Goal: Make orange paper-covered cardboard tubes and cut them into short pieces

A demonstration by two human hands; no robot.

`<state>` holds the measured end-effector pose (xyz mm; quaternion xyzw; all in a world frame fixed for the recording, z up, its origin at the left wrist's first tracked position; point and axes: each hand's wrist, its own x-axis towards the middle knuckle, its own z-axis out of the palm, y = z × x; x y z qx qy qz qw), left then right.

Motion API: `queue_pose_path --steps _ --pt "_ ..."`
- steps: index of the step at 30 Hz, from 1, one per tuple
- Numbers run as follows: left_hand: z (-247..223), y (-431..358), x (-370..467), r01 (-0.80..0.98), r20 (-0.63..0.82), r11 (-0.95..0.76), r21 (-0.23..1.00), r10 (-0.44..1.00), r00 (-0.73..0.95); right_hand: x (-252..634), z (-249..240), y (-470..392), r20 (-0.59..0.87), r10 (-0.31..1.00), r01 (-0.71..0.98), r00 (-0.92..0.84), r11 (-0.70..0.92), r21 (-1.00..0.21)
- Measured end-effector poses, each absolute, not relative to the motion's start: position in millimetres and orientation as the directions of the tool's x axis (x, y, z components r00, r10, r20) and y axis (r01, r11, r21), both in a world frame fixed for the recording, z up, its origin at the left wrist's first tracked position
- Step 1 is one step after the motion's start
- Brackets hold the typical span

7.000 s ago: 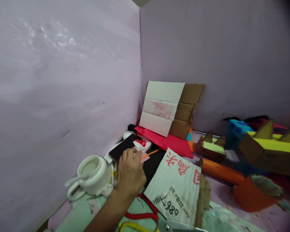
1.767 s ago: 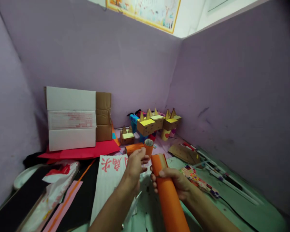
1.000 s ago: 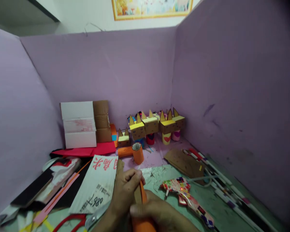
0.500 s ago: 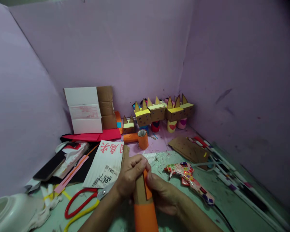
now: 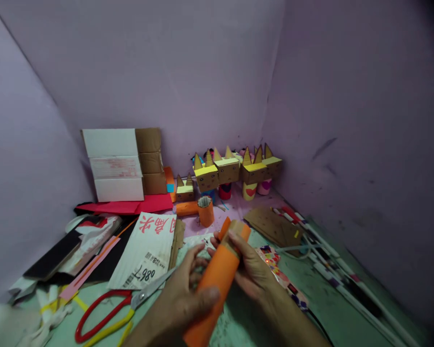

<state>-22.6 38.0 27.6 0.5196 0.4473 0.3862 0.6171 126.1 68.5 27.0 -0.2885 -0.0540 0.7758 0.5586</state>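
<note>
A cardboard tube point(image 5: 219, 272) partly wrapped in orange paper is tilted between my hands, its top leaning right. Bare brown cardboard shows near its upper end, where a loose orange paper flap point(image 5: 223, 228) sticks out to the left. My right hand point(image 5: 251, 270) grips the upper part, thumb on the cardboard and fingers behind. My left hand point(image 5: 190, 299) is round the lower part with its thumb across the orange paper. Left of that hand lie scissors point(image 5: 134, 302) with red and yellow handles. A flower-patterned glue gun point(image 5: 287, 284) lies behind my right forearm, partly hidden.
An orange tube piece point(image 5: 206, 212) stands farther back. Cardboard animal heads point(image 5: 227, 172) on coloured tubes line the wall. Printed white cardboard point(image 5: 144, 253) lies left, a brown cardboard sheet point(image 5: 275, 225) right, beside several markers point(image 5: 342, 277). A white pot point(image 5: 7, 325) sits front left.
The tube has swung from nearly upright to leaning right, and its upper end has risen. My left hand has slid from the top down to the lower part. The view has shifted slightly.
</note>
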Motion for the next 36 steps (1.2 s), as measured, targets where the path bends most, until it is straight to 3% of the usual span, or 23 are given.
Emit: queue_pose_path --steps 3,6,21,26,31,36 --pt "19.7 20.0 -15.0 0.139 -0.107 0.074 0.988 0.962 0.250 126.4 27.9 69.9 -0.430 0.886 -0.865 -0.176 -0.347 -0.362" --pt "20.0 16.5 -8.1 0.143 -0.052 0.016 0.990 0.967 0.251 124.0 26.4 67.8 -0.419 0.891 -0.866 -0.177 -0.343 -0.363" --pt "17.5 17.7 -8.0 0.139 -0.094 0.049 0.989 0.936 0.340 120.0 30.3 58.6 -0.444 0.881 -0.764 -0.164 -0.398 -0.508" --pt "16.8 14.2 -3.5 0.289 -0.090 -0.012 0.957 0.937 0.336 119.0 23.1 57.4 -0.412 0.897 -0.688 -0.161 -0.401 -0.605" --pt "8.1 11.7 -2.0 0.168 -0.132 0.101 0.981 0.974 0.185 117.3 24.4 53.4 -0.317 0.938 -0.659 -0.138 -0.326 -0.678" --pt "22.4 16.2 -7.2 0.126 -0.003 0.008 0.992 0.999 -0.046 116.0 35.1 48.8 -0.194 0.964 -0.648 -0.181 -0.266 -0.714"
